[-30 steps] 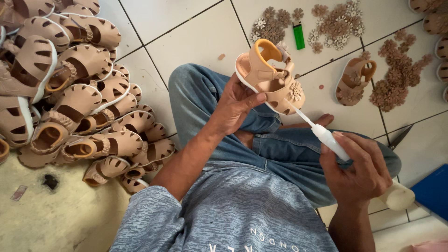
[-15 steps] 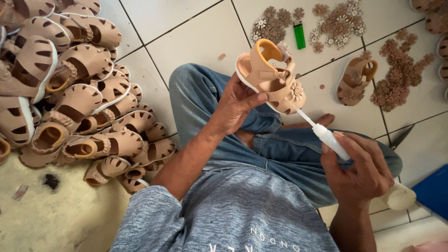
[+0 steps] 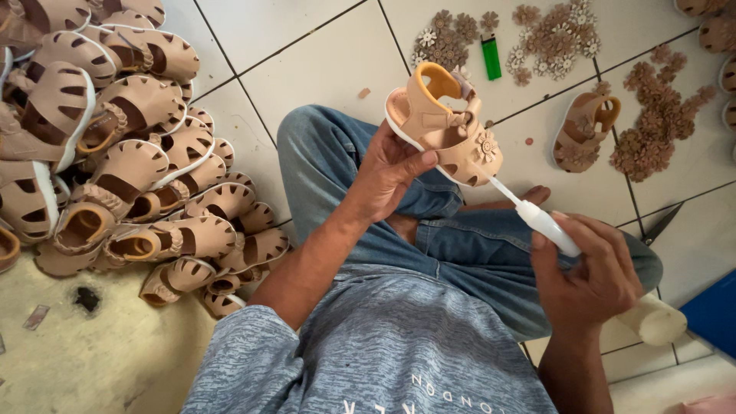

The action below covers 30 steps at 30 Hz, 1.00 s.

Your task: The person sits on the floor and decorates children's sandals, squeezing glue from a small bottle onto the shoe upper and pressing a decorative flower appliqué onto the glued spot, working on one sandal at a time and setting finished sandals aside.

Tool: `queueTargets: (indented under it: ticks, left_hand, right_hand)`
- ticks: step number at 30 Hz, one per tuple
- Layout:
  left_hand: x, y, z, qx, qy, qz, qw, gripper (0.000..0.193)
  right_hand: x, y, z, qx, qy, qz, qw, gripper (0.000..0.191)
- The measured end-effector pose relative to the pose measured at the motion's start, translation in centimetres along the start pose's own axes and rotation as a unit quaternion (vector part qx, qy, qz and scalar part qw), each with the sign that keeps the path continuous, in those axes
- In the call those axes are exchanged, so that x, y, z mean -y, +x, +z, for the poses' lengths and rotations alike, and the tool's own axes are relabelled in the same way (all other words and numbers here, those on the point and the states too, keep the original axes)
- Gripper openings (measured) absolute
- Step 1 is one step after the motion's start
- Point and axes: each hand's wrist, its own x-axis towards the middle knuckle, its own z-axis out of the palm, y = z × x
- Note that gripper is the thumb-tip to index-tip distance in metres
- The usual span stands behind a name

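My left hand point(image 3: 392, 170) grips a small tan child's sandal point(image 3: 445, 126) by its sole, held up over my crossed legs in blue jeans point(image 3: 460, 245). The sandal has a white sole edge and a flower ornament on its toe. My right hand point(image 3: 594, 280) holds a white glue bottle point(image 3: 546, 224) with a thin nozzle. The nozzle tip touches the sandal's toe just below the flower.
A big heap of matching tan sandals point(image 3: 115, 146) lies on the left. On the tiled floor ahead lie piles of flower ornaments point(image 3: 552, 34), a green lighter point(image 3: 490, 56), one single sandal point(image 3: 583, 130) and more brown ornaments point(image 3: 659, 126). Scissors point(image 3: 659, 224) rest at the right.
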Motion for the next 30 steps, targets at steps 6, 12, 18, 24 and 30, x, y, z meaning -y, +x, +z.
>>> queueTargets:
  ticks: [6, 12, 18, 24, 30]
  left_hand:
    - [0.16, -0.13, 0.03, -0.002, 0.003, 0.001, 1.000, 0.066]
    - [0.25, -0.14, -0.11, -0.003, 0.001, 0.003, 1.000, 0.067]
    - [0.12, -0.19, 0.06, -0.009, 0.005, -0.003, 1.000, 0.070]
    - [0.11, -0.21, 0.11, -0.006, 0.012, -0.008, 1.000, 0.070]
    - [0.14, -0.28, -0.02, -0.011, 0.008, -0.008, 1.000, 0.070]
  right_hand:
    - [-0.05, -0.14, 0.45, 0.000, 0.010, 0.006, 1.000, 0.020]
    - [-0.20, -0.21, 0.48, -0.006, 0.008, -0.007, 1.000, 0.019]
    - [-0.12, -0.38, 0.37, -0.004, 0.014, 0.018, 1.000, 0.023]
    - [-0.19, -0.31, 0.56, 0.003, 0.001, 0.023, 1.000, 0.027]
    - [-0.01, -0.36, 0.10, 0.008, 0.001, 0.005, 1.000, 0.022]
